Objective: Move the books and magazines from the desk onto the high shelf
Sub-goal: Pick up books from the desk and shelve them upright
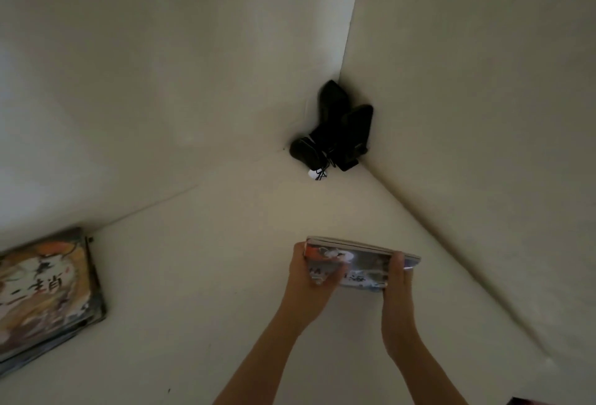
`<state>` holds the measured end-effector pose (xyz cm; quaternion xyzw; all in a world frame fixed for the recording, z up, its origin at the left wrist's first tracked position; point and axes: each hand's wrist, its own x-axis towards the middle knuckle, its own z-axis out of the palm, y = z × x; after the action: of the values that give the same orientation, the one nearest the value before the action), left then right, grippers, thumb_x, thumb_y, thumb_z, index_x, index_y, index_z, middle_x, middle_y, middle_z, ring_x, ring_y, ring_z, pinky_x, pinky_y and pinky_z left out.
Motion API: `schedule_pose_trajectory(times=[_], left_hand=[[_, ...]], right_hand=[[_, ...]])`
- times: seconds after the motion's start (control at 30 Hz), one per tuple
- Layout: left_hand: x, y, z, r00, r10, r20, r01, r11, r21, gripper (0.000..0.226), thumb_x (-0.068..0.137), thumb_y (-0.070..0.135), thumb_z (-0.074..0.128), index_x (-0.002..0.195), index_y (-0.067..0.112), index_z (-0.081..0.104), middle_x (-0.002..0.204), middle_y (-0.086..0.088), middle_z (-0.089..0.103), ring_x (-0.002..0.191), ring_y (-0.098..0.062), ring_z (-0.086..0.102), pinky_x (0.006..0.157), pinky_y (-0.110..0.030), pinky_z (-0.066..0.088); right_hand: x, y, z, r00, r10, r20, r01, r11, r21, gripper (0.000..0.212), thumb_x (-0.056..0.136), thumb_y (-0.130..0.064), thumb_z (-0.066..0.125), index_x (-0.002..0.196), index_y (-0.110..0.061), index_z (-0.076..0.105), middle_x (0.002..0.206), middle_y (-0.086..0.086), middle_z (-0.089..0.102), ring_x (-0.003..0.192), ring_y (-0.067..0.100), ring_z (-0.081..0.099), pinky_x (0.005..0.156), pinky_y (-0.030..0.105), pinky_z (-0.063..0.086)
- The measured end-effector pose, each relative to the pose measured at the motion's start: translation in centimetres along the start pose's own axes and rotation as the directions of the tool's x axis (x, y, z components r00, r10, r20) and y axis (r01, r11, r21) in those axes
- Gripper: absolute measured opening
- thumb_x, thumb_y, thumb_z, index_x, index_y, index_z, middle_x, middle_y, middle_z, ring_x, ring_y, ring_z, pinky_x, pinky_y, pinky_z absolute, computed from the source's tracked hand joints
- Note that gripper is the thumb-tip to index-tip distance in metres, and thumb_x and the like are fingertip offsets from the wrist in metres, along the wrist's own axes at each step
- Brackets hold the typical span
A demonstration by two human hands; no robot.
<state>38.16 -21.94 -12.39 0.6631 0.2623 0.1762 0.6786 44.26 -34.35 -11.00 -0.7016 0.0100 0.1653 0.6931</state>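
Both hands hold up a thin book [361, 267] with a blue-grey illustrated cover over the cream shelf surface [209, 275]. My left hand [309, 278] grips its left end, thumb over the cover. My right hand [398, 285] grips its right end, fingers curled over the top edge. A stack of books and magazines [45, 291] with an orange illustrated cover and black characters lies flat on the shelf at the far left.
A pair of black shoes [335, 133] with a small white tag leans in the far corner where the back wall [161, 82] and right wall [483, 114] meet. Bare shelf lies between the stack and my hands.
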Motion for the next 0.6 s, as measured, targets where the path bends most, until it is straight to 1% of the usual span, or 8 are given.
schedule_pose_trajectory(times=[0.07,0.1,0.17,0.23,0.33,0.43,0.5,0.6], left_hand=[[-0.2,0.3,-1.6,0.998,-0.052,-0.038,0.054,0.996,0.072,0.024,0.088,0.010,0.065,0.105,0.009,0.048,0.099,-0.005,0.064,0.090,-0.014,0.064,0.077,-0.021,0.052],[-0.3,0.3,-3.1,0.992,-0.073,-0.101,0.079,0.995,0.060,0.023,0.089,0.001,0.062,0.103,0.010,0.047,0.098,-0.004,0.061,0.089,-0.016,0.061,0.074,-0.018,0.052],[-0.8,0.8,-7.4,0.956,-0.133,-0.263,0.143,0.990,0.017,0.028,0.086,-0.006,0.062,0.101,0.012,0.045,0.096,-0.002,0.060,0.090,-0.020,0.060,0.072,-0.020,0.053],[-1.9,1.7,-13.0,0.893,-0.223,-0.391,0.235,0.972,-0.017,0.034,0.085,0.004,0.068,0.107,0.015,0.044,0.096,0.002,0.062,0.089,-0.019,0.064,0.075,-0.035,0.057],[-4.5,2.5,-22.5,0.784,-0.271,-0.558,0.334,0.943,0.011,0.038,0.084,0.013,0.071,0.113,0.015,0.046,0.096,-0.001,0.063,0.087,-0.020,0.065,0.077,-0.041,0.057],[-7.9,2.7,-31.6,0.711,-0.245,-0.659,0.391,0.917,0.081,0.028,0.085,0.008,0.067,0.111,0.004,0.059,0.097,-0.013,0.067,0.079,-0.024,0.063,0.075,-0.044,0.058],[-9.9,2.3,-36.6,0.686,-0.222,-0.693,0.429,0.893,0.139,0.027,0.081,0.007,0.065,0.108,0.006,0.063,0.092,-0.012,0.070,0.075,-0.027,0.068,0.070,-0.047,0.059],[-10.9,1.4,-41.4,0.677,-0.196,-0.709,0.463,0.862,0.204,0.031,0.078,0.012,0.066,0.109,0.010,0.064,0.086,-0.010,0.070,0.068,-0.028,0.069,0.063,-0.047,0.059]], right_hand=[[-0.4,-0.7,1.3,0.994,-0.017,0.105,0.028,0.994,-0.106,0.028,0.089,-0.048,0.056,0.106,-0.029,0.044,0.111,-0.005,0.056,0.095,-0.005,0.054,0.080,0.006,0.043],[-0.6,-0.9,2.3,0.983,-0.028,0.182,0.068,0.974,-0.216,0.029,0.089,-0.040,0.061,0.105,-0.028,0.041,0.109,-0.003,0.054,0.093,-0.004,0.054,0.078,0.009,0.046],[-1.4,-1.5,5.5,0.921,-0.012,0.388,0.181,0.899,-0.400,0.036,0.088,-0.029,0.063,0.111,-0.023,0.036,0.103,0.006,0.052,0.092,0.015,0.058,0.082,0.031,0.053],[-2.6,-1.7,10.3,0.860,0.047,0.507,0.231,0.852,-0.470,0.046,0.093,-0.016,0.058,0.128,-0.022,0.029,0.100,0.009,0.053,0.095,0.033,0.059,0.078,0.041,0.053],[-6.1,-1.0,18.9,0.824,0.127,0.553,0.202,0.846,-0.494,0.052,0.093,-0.016,0.061,0.137,-0.020,0.033,0.106,0.006,0.059,0.089,0.025,0.062,0.076,0.036,0.055],[-10.2,0.6,26.8,0.758,0.168,0.630,0.226,0.839,-0.496,0.043,0.089,-0.024,0.067,0.129,-0.017,0.051,0.110,0.005,0.066,0.095,0.026,0.065,0.084,0.046,0.055],[-12.2,1.5,31.3,0.729,0.146,0.669,0.287,0.822,-0.491,0.030,0.089,-0.024,0.068,0.111,-0.004,0.061,0.094,0.017,0.068,0.083,0.035,0.065,0.074,0.053,0.054],[-13.4,2.8,36.6,0.710,0.091,0.698,0.373,0.792,-0.483,0.033,0.090,-0.017,0.066,0.105,0.010,0.057,0.085,0.034,0.060,0.075,0.047,0.057,0.069,0.058,0.048]])
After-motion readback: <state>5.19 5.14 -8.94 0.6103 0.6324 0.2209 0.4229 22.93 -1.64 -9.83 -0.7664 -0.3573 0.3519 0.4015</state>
